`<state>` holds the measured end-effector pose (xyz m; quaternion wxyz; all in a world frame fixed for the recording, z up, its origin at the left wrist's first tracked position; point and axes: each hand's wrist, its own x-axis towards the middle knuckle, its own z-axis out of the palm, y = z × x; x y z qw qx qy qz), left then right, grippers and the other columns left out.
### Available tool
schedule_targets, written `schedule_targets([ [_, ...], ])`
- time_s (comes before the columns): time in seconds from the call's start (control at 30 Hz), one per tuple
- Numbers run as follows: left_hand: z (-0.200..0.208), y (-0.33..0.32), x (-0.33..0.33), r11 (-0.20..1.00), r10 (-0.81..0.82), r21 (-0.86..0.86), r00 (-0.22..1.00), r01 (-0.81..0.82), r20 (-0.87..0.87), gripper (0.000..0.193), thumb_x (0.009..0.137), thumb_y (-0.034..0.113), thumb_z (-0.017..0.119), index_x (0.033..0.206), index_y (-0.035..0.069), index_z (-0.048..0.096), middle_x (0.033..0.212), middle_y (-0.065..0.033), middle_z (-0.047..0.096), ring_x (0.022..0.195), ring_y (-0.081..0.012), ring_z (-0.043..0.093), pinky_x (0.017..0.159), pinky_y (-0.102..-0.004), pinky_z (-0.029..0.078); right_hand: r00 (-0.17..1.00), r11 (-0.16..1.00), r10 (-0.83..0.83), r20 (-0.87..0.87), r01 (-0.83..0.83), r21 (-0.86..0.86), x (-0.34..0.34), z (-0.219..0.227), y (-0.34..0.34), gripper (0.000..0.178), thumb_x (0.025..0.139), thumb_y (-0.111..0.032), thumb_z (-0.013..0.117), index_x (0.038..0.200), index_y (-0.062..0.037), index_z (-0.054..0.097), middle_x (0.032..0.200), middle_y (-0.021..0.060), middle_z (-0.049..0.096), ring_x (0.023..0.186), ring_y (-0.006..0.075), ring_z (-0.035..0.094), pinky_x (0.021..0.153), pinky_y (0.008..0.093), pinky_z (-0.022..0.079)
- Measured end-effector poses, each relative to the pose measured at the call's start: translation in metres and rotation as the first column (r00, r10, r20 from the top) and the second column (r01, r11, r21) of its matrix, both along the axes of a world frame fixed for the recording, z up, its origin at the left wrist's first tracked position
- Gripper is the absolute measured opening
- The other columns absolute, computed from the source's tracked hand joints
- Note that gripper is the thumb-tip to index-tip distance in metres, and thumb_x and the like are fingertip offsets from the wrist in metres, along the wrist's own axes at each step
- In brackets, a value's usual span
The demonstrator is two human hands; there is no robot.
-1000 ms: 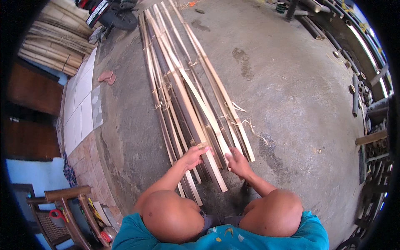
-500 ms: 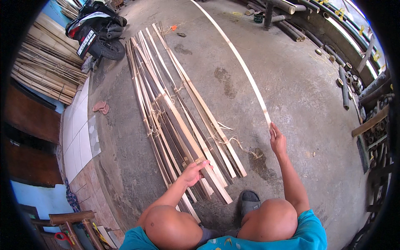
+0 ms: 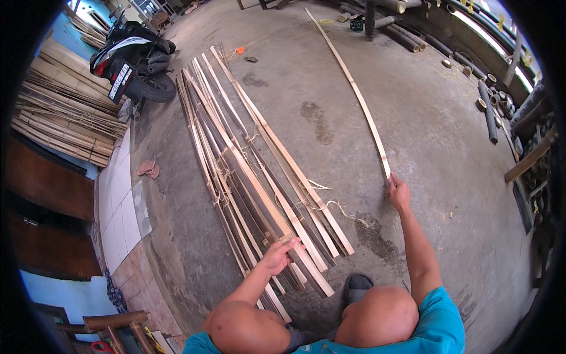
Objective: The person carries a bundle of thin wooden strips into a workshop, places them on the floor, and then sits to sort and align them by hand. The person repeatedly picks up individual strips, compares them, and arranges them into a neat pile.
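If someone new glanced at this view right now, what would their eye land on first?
Probably the long, thin, pale bamboo strip, held by its near end in the right hand and stretching away over the grey concrete floor. Next, the spread of long pale-and-brown bamboo strips to its left, gripped near the closer ends by the left hand. The black motor scooter at upper left also stands out.

Black motorcycle [image 3: 131, 68], upper left; pink slippers [image 3: 148, 169] on concrete floor [image 3: 454, 171]; dark green can [image 3: 356, 25], upper right; orange scrap [image 3: 240, 51]; brown door [image 3: 50, 236].
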<state>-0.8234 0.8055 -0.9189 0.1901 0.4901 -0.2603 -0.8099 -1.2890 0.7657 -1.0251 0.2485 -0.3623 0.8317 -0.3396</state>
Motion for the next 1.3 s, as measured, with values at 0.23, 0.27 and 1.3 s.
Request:
schedule_targets([
  [0.23,0.007,-0.002,0.002,1.000,0.018,-0.007,1.000,-0.018,-0.013,0.047,0.098,0.033,0.060,0.131,0.000,0.050,0.115,-0.0141,0.065,0.104,-0.0218,0.064,0.091,-0.0370,0.053,0.993,0.990,-0.051,-0.108,0.036,-0.140,-0.013,0.008,-0.014,0.036,0.096,-0.030,0.057,0.129,-0.0162,0.063,0.099,0.0241,0.068,0.088,0.0375,0.069,0.077,0.0420,0.052],
  [0.27,0.006,-0.002,-0.001,1.000,0.008,-0.013,1.000,-0.008,-0.025,0.047,0.098,0.032,0.060,0.131,0.000,0.051,0.115,-0.0141,0.064,0.104,-0.0218,0.064,0.091,-0.0371,0.053,0.969,0.990,-0.032,-0.244,-0.003,-0.142,-0.032,0.006,-0.011,0.037,0.097,-0.030,0.057,0.130,-0.0145,0.062,0.098,0.0223,0.069,0.086,0.0350,0.070,0.075,0.0409,0.052],
  [1.3,0.004,-0.013,-0.022,0.996,0.080,-0.048,0.997,-0.080,-0.003,0.053,0.100,0.036,0.056,0.143,0.007,0.043,0.114,-0.0073,0.061,0.101,-0.0195,0.062,0.086,-0.0343,0.052,0.928,0.918,0.298,-0.224,-0.343,-0.200,0.008,0.153,0.026,0.030,0.091,-0.034,0.068,0.111,-0.0110,0.065,0.057,0.0106,0.050,0.050,0.0153,0.049,0.049,0.0370,0.041],
])
